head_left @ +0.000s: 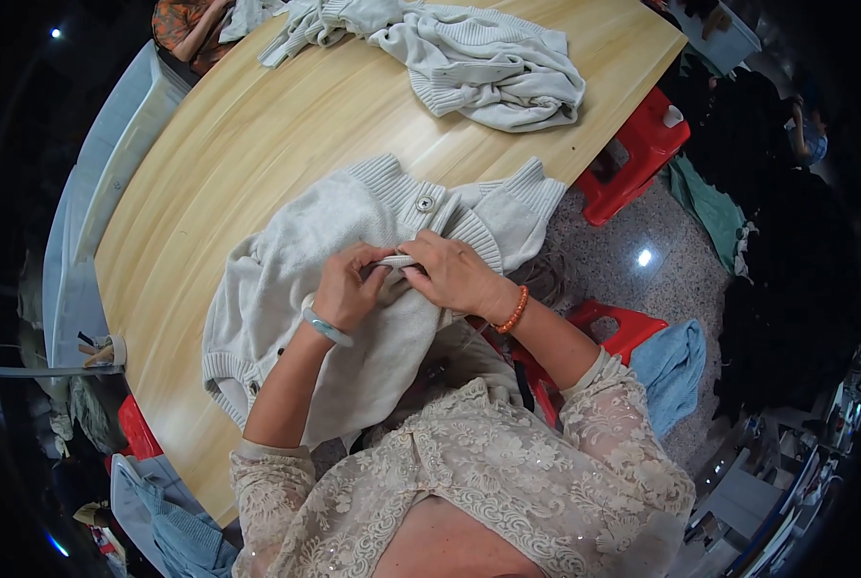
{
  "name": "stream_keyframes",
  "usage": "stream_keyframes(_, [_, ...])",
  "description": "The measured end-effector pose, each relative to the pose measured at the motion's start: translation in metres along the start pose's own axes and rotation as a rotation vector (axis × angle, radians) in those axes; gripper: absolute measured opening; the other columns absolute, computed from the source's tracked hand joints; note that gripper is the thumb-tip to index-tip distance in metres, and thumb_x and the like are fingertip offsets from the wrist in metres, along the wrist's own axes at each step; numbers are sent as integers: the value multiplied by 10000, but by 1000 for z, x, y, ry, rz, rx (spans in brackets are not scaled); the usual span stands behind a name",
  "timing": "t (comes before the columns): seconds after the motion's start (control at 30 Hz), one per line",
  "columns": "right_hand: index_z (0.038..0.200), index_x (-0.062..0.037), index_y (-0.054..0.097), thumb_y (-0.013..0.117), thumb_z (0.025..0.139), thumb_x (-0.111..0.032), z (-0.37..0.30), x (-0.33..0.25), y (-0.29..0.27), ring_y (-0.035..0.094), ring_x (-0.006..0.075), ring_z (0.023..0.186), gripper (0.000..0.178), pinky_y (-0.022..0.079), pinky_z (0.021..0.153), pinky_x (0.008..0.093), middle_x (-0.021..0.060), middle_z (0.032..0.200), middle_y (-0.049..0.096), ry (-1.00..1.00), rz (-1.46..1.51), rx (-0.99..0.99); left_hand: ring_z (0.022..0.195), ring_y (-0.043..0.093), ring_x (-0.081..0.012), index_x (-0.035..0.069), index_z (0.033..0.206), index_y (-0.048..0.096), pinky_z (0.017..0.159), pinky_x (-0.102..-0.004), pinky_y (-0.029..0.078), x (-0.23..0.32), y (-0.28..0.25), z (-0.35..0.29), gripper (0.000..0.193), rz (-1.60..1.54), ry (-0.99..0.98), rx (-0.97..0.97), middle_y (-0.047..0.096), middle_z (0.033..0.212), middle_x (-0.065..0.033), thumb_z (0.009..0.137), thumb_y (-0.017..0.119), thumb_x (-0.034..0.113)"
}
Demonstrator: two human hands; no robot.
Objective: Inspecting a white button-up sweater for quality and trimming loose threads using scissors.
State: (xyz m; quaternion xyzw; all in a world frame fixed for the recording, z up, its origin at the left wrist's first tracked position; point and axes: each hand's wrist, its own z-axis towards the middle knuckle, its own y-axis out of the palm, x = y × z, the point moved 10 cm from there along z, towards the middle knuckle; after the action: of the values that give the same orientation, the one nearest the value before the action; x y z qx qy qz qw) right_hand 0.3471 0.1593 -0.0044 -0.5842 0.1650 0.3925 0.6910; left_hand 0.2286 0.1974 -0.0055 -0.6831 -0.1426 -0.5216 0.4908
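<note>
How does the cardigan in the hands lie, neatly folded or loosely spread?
Loosely spread: the cardigan lies wide and rumpled over the table, one ribbed end jutting right.

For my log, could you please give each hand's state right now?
Left hand: closed, pinching the pale cardigan.
Right hand: closed, pinching the same cardigan.

Off-white ribbed knit cardigan [305,226] near us, honey-yellow streaky-grained wooden table [180,222], bright red plastic stool [656,138] far right, orange beaded bracelet [520,306], and beige lace blouse [469,424] patterned in flowers!
</note>
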Motion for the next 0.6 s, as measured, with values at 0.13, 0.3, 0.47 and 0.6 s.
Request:
stream_keyframes(0.13, [1088, 24, 603, 592, 806, -35, 1, -3, 2, 618, 366, 833, 289, 517, 725, 412, 175, 937, 579, -62, 29, -26, 698, 553, -101, 20, 1025, 703, 637, -263, 448, -6, -2, -2, 206, 3, -23, 32, 649, 799, -53, 842, 612, -3])
stream_keyframes(0.3, [1026, 17, 635, 569, 766, 21, 0, -5, 3, 611, 360, 803, 268, 503, 688, 407, 157, 866, 585, -99, 45, 0, 653, 497, -60, 18, 992, 694, 600, -230, 417, -15, -2, -5, 165, -17, -102, -29, 642, 769, -15, 856, 601, 8])
stream_keyframes(0.47, [997, 1, 647, 576, 767, 19, 1, -5, 3, 615, 353, 782, 242, 502, 679, 395, 151, 843, 591, -126, 139, -5, 736, 486, -39, 5, 1006, 674, 656, -203, 407, -22, -2, -8, 168, -78, -141, -84, 611, 800, 36, 875, 569, -12])
stream_keyframes(0.6, [973, 1, 646, 593, 767, 9, -1, -16, 14, 622, 342, 777, 213, 502, 678, 385, 143, 835, 600, -217, 236, -85, 719, 514, -57, -4, 978, 666, 640, -225, 436, -22, 4, -10, 137, -87, -74, -119, 619, 793, -7, 870, 582, -2])
